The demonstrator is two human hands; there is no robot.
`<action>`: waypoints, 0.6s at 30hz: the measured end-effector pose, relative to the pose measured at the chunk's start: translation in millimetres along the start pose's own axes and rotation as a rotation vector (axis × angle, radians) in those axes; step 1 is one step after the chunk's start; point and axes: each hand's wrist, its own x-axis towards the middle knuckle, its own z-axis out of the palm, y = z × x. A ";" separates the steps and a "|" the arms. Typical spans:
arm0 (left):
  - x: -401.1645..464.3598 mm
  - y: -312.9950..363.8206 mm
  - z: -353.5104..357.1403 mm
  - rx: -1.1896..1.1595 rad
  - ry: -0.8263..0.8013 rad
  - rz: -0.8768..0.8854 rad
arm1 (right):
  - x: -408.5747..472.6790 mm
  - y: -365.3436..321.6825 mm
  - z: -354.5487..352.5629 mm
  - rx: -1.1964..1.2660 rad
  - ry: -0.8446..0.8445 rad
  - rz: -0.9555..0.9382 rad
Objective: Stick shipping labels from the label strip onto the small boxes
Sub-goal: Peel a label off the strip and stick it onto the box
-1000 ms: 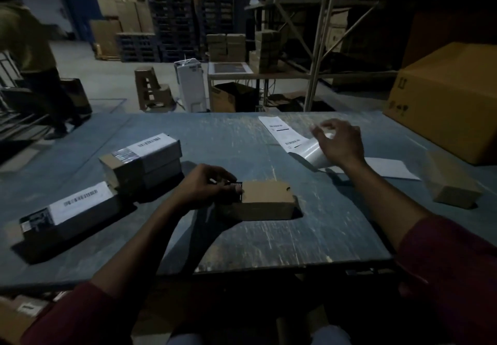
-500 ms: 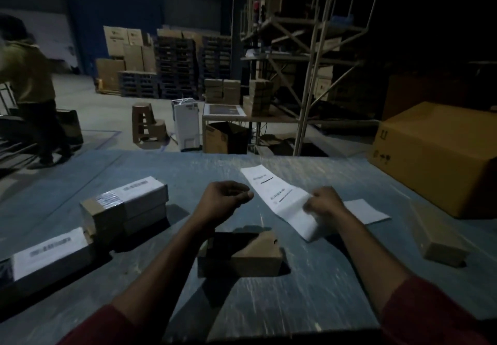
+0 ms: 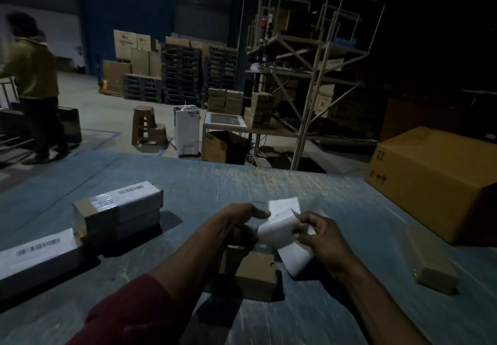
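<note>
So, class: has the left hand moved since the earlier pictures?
Yes. The left hand has left the small box on the table, risen, and now meets the label strip.

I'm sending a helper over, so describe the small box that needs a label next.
On the blue-grey worktable, look just below the hands peeling the white label strip. The small plain brown cardboard box there has no white label, unlike the stacked boxes on the left.

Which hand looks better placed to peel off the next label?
Probably the left hand. The right hand already grips the label strip from its side, while the left's fingertips pinch at the strip's free upper edge, just above the unlabelled small box.
</note>
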 end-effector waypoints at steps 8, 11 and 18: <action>1.6 0.1 6.6 -0.445 0.153 0.443 | -4.7 -31.2 -24.1 0.082 -0.169 0.071; -0.8 -3.0 21.4 -0.427 0.257 0.565 | -2.6 -40.8 -33.3 -0.011 -0.146 0.011; 2.5 -13.8 42.8 0.119 0.477 0.793 | 0.9 -25.0 -36.1 -0.073 0.051 -0.085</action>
